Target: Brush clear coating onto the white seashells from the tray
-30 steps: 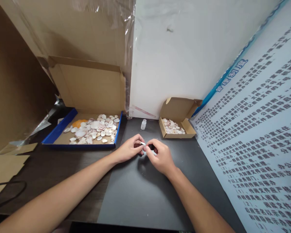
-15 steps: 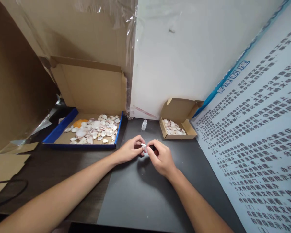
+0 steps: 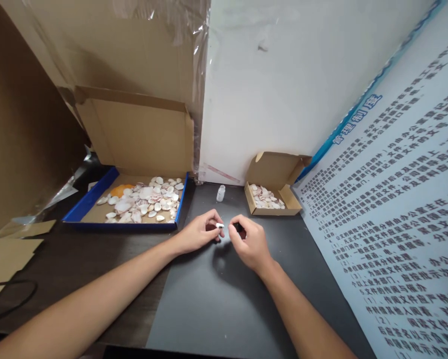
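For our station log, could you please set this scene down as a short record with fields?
Left hand: pinches a small white piece, possibly a shell
Right hand: close by, apart from the piece; whether it holds anything is unclear
Left box: blue-walled, lid up, pale shells and something orange inside
Right box: smaller, brown, open, more shells inside
Bottle: small, whitish, beyond the hands
Surface: grey mat beneath the hands

wht piece point(image 3: 218, 225) | sm., dk at 1 end | abt level | held in L fingers point(image 3: 210, 233)
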### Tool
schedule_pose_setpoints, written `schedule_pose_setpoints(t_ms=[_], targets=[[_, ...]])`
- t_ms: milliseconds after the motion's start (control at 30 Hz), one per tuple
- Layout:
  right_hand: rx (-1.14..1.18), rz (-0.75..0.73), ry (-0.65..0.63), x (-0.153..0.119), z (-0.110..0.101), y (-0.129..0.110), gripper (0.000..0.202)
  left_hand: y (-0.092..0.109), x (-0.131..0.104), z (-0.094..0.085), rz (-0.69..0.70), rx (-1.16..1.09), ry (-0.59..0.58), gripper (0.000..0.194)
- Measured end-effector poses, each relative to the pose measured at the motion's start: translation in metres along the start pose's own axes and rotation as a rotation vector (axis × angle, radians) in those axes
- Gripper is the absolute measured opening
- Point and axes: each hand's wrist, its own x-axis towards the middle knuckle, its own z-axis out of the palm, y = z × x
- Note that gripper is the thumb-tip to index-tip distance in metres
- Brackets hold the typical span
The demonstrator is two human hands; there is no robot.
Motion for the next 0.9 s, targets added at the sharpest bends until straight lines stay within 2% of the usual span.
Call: schedule_pose_setpoints(t_ms=[133, 267, 400, 500, 633, 700, 800, 900], targets=[[-0.076, 0.163, 0.041, 0.004, 0.000, 0.006, 0.015, -0.001, 0.001, 0.000, -0.013, -0.006, 0.012, 0.025], [0.034, 0.054, 0.024, 0.004, 0.000, 0.008, 0.016, -0.001, 0.001, 0.001, -0.009, 0.007, 0.011, 0.025], [0.023, 0.104, 0.023, 0.002, 0.002, 0.006, 0.016, 0.000, 0.000, 0.001, -0.006, 0.010, 0.003, 0.025], [0.067, 0.040, 0.004, 0.001, 0.002, 0.003, 0.016, 0.002, -0.001, 0.000, -0.010, 0.007, 0.004, 0.026], [0.023, 0.082, 0.053, 0.000, 0.000, -0.001, 0.016, 0.003, -0.001, 0.001, -0.011, -0.006, 0.006, 0.028], [0.082, 0.041, 0.025, 0.000, 0.000, 0.000, 0.016, 0.004, -0.001, 0.003, -0.014, -0.008, 0.008, 0.029], [0.115, 0.095, 0.079, 0.001, 0.001, 0.007, 0.019, 0.012, -0.001, 0.003, -0.006, 0.046, 0.022, 0.026], [0.184, 0.160, 0.120, 0.004, 0.005, 0.016, 0.021, 0.033, -0.005, -0.009, 0.074, 0.283, 0.084, 0.020]])
